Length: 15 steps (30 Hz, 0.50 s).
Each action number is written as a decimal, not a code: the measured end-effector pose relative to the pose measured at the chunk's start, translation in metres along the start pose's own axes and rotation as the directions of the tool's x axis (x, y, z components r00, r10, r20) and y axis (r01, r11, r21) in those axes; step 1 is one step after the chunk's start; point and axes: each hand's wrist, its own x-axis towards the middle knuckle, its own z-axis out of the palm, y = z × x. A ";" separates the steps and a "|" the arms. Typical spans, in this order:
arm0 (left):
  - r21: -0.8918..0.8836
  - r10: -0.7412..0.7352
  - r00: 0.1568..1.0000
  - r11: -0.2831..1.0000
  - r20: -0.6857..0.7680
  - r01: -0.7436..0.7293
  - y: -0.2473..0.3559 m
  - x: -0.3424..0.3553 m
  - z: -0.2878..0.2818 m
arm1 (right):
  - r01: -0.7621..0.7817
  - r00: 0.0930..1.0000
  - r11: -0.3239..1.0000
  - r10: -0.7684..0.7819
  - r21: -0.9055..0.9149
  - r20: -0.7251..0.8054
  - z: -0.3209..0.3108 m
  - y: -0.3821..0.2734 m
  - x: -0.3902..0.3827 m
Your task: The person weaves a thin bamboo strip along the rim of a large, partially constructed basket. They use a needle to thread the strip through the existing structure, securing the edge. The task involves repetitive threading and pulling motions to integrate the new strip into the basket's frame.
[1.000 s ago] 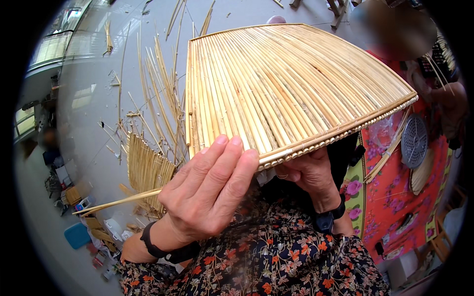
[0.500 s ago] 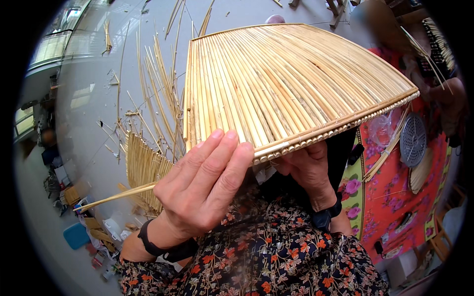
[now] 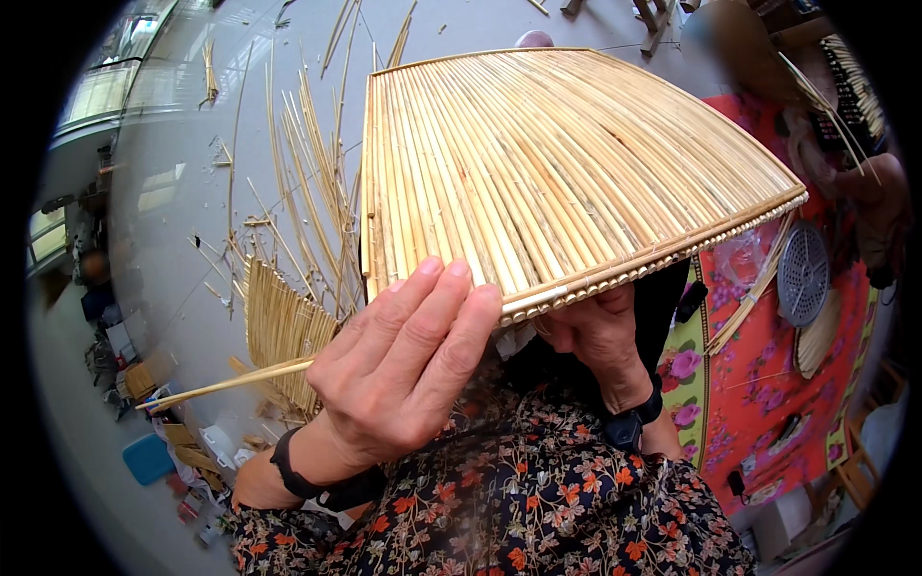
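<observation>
A wide fan-shaped panel of pale straw-coloured reed stalks (image 3: 567,173) is held up in front of me, with a bound rim along its near edge. My left hand (image 3: 403,360) lies over the near left corner, fingertips on top of the stalks and the thumb hidden. A couple of thin loose strips (image 3: 226,379) stick out leftward from beneath this hand. Under the near edge, my right hand (image 3: 605,336) is curled against the panel, its fingers partly hidden by the rim.
Left of the panel, long loose reeds (image 3: 307,163) and a smaller reed panel (image 3: 279,312) lie on the grey floor. To the right is a red flowered cloth (image 3: 768,384) with a grey perforated disc (image 3: 803,274) and a reed bundle (image 3: 744,312). Another person's hand (image 3: 874,197) shows at far right.
The panel has tipped slightly, its right corner coming a little lower and leftward. My left hand has shifted slightly right along the near edge.
</observation>
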 end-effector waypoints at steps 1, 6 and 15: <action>0.000 0.002 1.000 1.000 0.001 -0.002 0.000 -0.001 0.001 | -0.015 1.000 1.000 0.015 -0.012 -0.008 -0.001 0.000 -0.001; -0.001 0.004 1.000 1.000 -0.025 -0.004 -0.001 -0.004 0.003 | 0.000 1.000 0.994 0.001 -0.113 0.011 -0.006 -0.002 -0.003; -0.004 -0.016 0.997 1.000 -0.071 0.016 0.000 -0.002 0.006 | 0.065 0.990 0.983 -0.084 -0.169 -0.109 0.012 0.001 -0.003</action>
